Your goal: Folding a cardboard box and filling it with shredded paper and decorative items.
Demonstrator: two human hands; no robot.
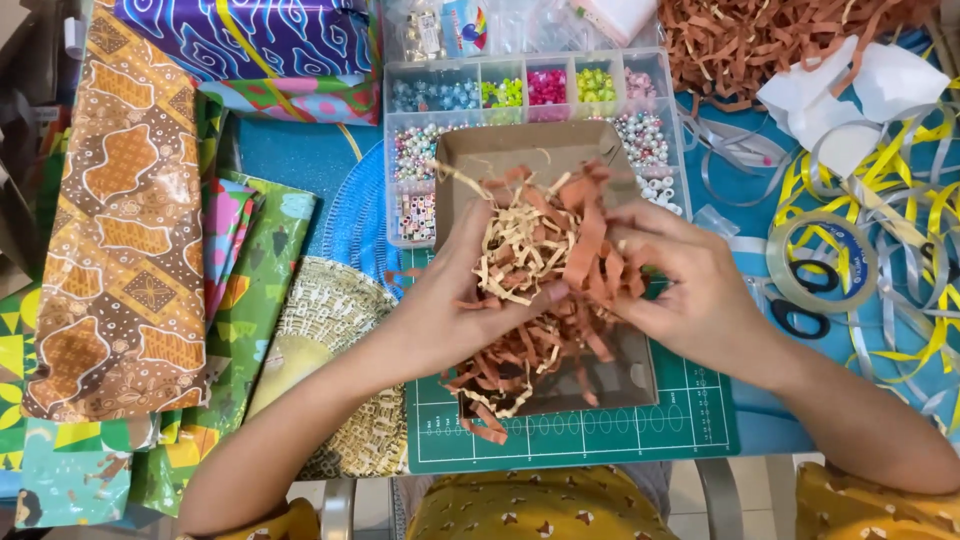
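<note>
Nearest the camera, both forearms reach in from the lower corners, angled toward each other over the green cutting mat [600,432]. The left hand [450,305] is turned palm inward, fingers curled round a tangled bundle of shredded paper strips [545,265], brown mixed with cream. The right hand [690,290] faces it from the other side, thumb and fingers pinching the same bundle, so the two hands hold it between them. The bundle hangs just above a shallow brown cardboard box [500,150] that lies on the mat, loose strips trailing down into it and over its near edge.

Beyond the box stands a clear compartment tray of coloured beads [530,90]. Left of the hands lie folded sheets of patterned wrapping paper [125,230] on the table. To the right are a roll of tape [822,262], black-handled scissors [800,318] and yellow and silver ribbon [900,190]. At the far right a heap of brown shredded paper [740,40] sits by the table's far edge.
</note>
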